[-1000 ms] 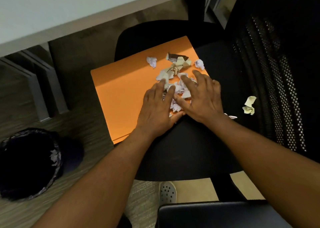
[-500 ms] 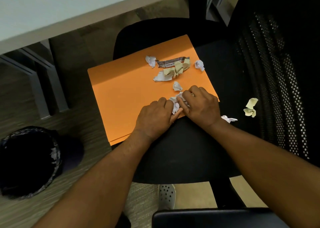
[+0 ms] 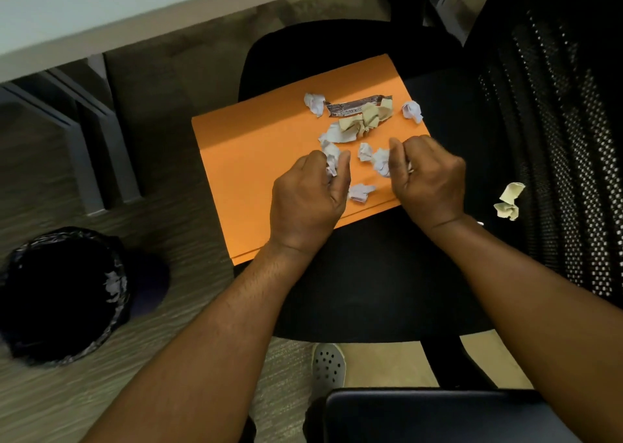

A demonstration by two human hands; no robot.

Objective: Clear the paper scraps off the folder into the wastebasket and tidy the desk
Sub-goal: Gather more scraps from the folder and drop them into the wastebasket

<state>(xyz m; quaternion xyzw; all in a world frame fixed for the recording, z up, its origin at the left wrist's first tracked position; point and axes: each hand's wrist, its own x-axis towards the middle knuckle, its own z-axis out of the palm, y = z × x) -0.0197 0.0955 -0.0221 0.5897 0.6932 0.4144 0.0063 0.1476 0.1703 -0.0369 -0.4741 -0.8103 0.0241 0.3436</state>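
An orange folder [image 3: 256, 159] lies on the black seat of an office chair [image 3: 371, 274]. Several crumpled white and yellowish paper scraps [image 3: 357, 124] are scattered over its far right part. My left hand [image 3: 308, 200] is curled over the folder with white scraps pinched in its fingers. My right hand [image 3: 426, 179] is curled at the folder's right edge, also gripping white scraps. One small white scrap [image 3: 360, 192] lies between my hands. A yellowish scrap [image 3: 509, 201] lies on the seat beside the folder. The black wastebasket [image 3: 64, 294] stands on the floor at lower left.
The chair's mesh backrest [image 3: 556, 139] rises on the right. A white desk edge [image 3: 135, 21] runs across the top left, with grey legs [image 3: 111, 152] below it. My shoe [image 3: 328, 365] shows on the carpet. A dark flat object [image 3: 438, 415] sits at the bottom.
My hands went from flat on the scrap pile to closed fists drawn toward me, then lifted slightly apart, each with scraps gathered in it. Several scraps stayed on the folder.
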